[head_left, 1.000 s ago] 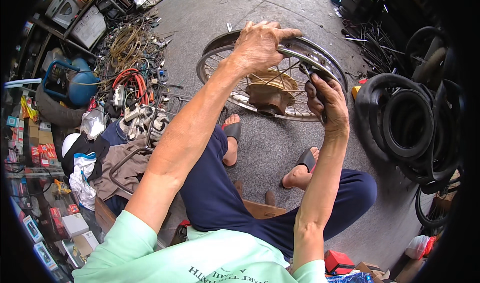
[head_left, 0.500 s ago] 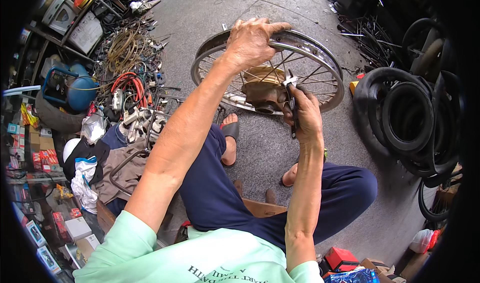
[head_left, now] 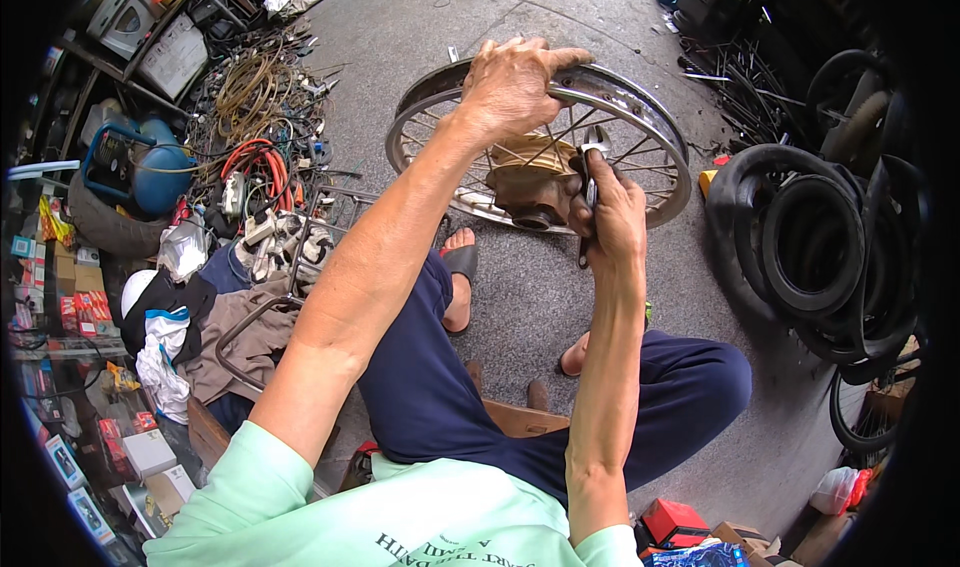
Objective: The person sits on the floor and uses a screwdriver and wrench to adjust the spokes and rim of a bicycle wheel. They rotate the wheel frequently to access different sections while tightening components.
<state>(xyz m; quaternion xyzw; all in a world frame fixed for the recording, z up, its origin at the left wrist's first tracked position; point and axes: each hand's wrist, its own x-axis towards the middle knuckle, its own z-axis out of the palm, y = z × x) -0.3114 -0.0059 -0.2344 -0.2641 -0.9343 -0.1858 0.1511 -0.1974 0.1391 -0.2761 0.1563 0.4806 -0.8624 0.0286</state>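
Observation:
A spoked metal wheel rim (head_left: 665, 147) with a grimy, gold-brown hub (head_left: 530, 192) is tilted before me. My left hand (head_left: 505, 92) grips the far upper part of the rim, fingers curled over its edge with the index finger extended along it. An adjustable wrench (head_left: 597, 142) is in my right hand (head_left: 615, 212), its fingers wrapped round the dark handle. The silver head of the wrench sits among the spokes just right of the hub; whether its jaws engage a spoke is too small to tell.
Coiled black tubes or tyres (head_left: 810, 242) lie to the right, dark rods (head_left: 745, 92) behind them. Tangled wires and hoses (head_left: 250, 102), a blue compressor (head_left: 160, 172), rags (head_left: 225, 342) and small boxes (head_left: 150, 452) crowd the left. My sandalled feet (head_left: 460, 277) are below the wheel.
My right hand with the wrench moved down-left from the rim toward the hub, then slightly up-right. The wheel and my left hand shifted a little left, then slightly back.

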